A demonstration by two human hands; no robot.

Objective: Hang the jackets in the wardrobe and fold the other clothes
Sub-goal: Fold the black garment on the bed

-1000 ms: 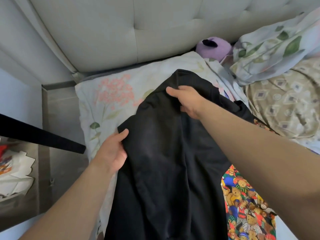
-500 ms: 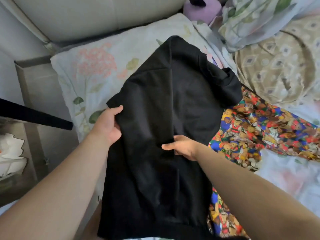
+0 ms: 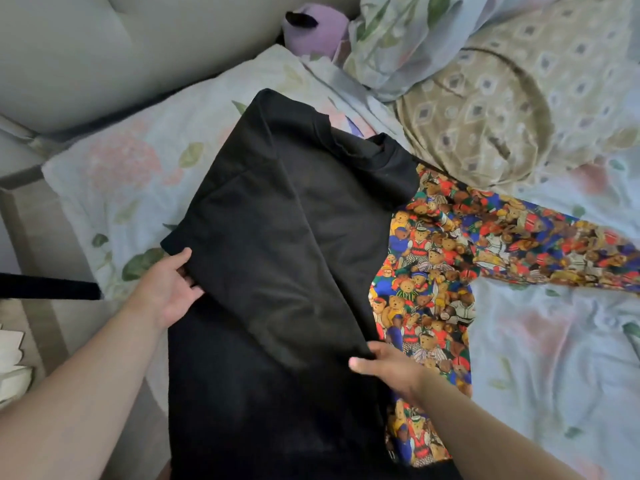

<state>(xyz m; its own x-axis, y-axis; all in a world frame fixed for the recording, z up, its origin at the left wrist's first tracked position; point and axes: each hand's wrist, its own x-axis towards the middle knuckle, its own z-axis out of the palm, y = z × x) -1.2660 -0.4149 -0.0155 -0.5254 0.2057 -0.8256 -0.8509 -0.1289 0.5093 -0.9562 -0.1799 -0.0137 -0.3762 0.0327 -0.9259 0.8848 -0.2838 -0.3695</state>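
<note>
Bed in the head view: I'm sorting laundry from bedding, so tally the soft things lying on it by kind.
Garments: 2, the black garment and the teddy-bear print garment.
Pillows: 3, the left floral pillow, the right floral pillow and the beige diamond-patterned pillow.
Plush toys: 1, the purple plush toy.
Total: 6.

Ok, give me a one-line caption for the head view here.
Left hand and right hand grip opposite edges of a black garment, spread over a teddy-bear print garment on a floral bedsheet.
</note>
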